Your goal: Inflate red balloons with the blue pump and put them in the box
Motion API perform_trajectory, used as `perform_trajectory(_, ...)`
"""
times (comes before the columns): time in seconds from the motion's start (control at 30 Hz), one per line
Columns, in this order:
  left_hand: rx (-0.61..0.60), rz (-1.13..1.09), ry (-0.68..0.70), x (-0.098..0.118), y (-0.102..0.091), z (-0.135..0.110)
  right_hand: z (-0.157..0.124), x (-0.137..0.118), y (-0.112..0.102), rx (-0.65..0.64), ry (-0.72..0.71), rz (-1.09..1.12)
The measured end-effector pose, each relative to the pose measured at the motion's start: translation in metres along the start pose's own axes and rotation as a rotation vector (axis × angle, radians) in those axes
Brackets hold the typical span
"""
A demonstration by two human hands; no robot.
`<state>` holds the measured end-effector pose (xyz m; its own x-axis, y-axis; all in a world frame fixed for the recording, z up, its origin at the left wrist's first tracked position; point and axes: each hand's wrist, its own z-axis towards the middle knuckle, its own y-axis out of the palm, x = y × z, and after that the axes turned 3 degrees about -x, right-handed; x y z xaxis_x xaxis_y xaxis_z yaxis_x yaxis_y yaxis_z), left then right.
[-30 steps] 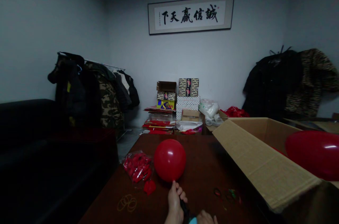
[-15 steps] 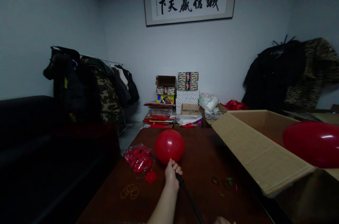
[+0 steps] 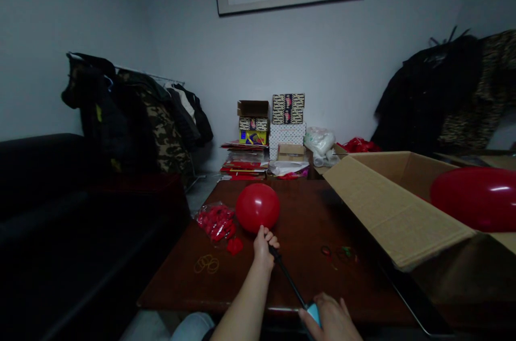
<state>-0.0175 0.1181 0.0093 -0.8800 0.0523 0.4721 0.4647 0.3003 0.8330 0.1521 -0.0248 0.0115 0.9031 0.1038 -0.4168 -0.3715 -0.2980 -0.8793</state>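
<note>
My left hand is closed at the neck of an inflated red balloon, pinching it where the black end of a balloon pump meets it. The pump's thin black shaft slants down from there to a light blue part. Around that blue part my right hand is closed, near the table's front edge. Left of the balloon lie a clear bag of red balloons and one loose red piece, with several tan rubber bands closer to me.
An open cardboard box stands on the right with a big red balloon in it. Small rings and cords lie on the brown table. Stacked boxes stand behind; a black sofa is on the left.
The view has tilted down, so the scene sits higher. My right hand and the pump's blue part have come into fuller view. My left hand keeps its hold at the balloon's neck.
</note>
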Motion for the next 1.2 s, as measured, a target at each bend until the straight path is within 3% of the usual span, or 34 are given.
perform_trajectory(0.2,0.023,0.0,-0.07,-0.018,-0.011,-0.008,0.024,-0.036,-0.02,0.08,0.008,-0.019)
perform_trajectory(0.37,0.038,0.042,-0.117,-0.021,-0.015,-0.008,0.058,-0.054,-0.015,0.112,0.026,-0.032)
perform_trajectory(0.53,0.043,0.086,-0.094,-0.011,-0.02,-0.003,0.065,-0.061,-0.007,0.132,0.006,-0.023)
perform_trajectory(0.8,0.048,0.116,-0.048,-0.016,-0.013,0.007,0.059,-0.049,-0.006,0.117,0.002,-0.032)
perform_trajectory(1.0,0.054,0.108,-0.04,-0.004,-0.001,0.022,0.024,-0.024,-0.011,0.067,-0.024,-0.05)
perform_trajectory(1.2,0.09,0.084,-0.055,0.001,0.002,0.025,-0.004,0.013,0.005,-0.022,-0.04,-0.034)
